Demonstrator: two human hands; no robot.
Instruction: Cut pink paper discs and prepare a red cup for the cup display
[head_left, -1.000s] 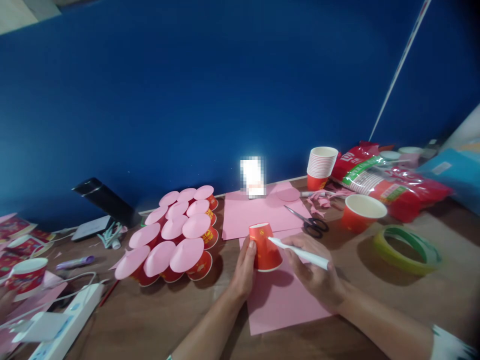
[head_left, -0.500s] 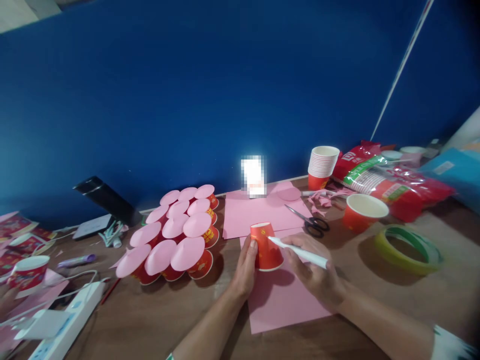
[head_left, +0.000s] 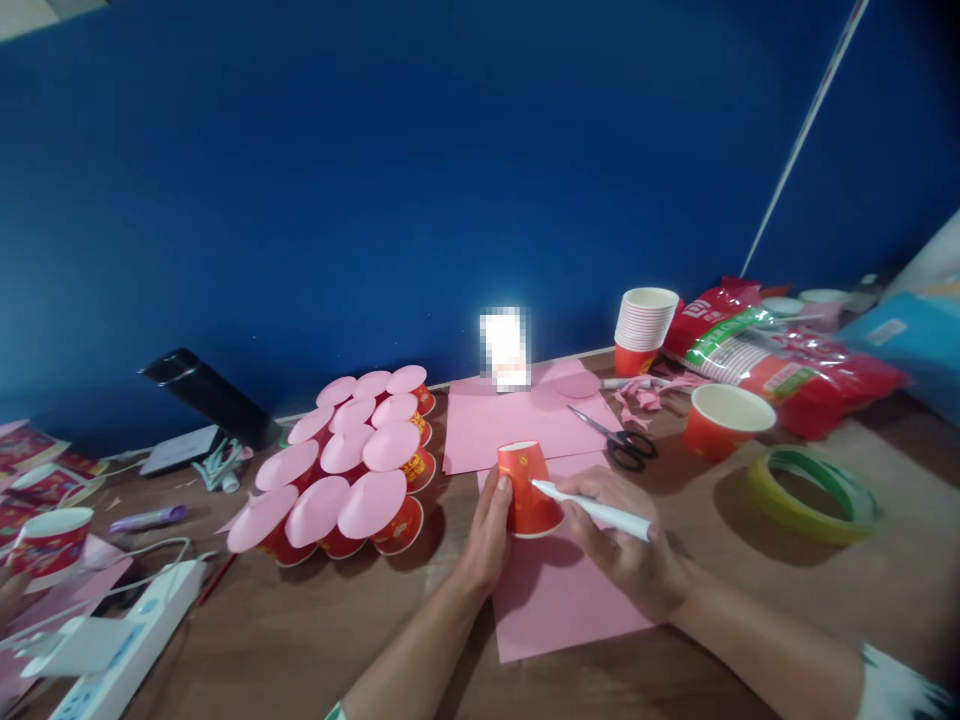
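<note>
A red paper cup (head_left: 531, 500) stands upside down on a sheet of pink paper (head_left: 562, 610). My left hand (head_left: 487, 530) is closed against the cup's left side, its thumb on the near face. In my right hand (head_left: 634, 545) is a white marker pen (head_left: 600, 512), held like a writing tool, its tip at or very near the front of the cup. Whether the tip touches cannot be made out. Behind the cup lies another pink sheet (head_left: 495, 430), and black-handled scissors (head_left: 630, 448) rest at its right edge.
Upturned red cups topped with pink paper discs (head_left: 371, 503) stand in rows to the left. On the right are stacked cups (head_left: 646, 325), a single cup (head_left: 727, 420), a red package (head_left: 780, 370) and a tape roll (head_left: 814, 500). A power strip (head_left: 135, 640) lies at lower left, near another person's hand (head_left: 13, 590).
The pen tip sits slightly lower on the cup's face. Both hands keep their hold, and the whole view has shifted a little.
</note>
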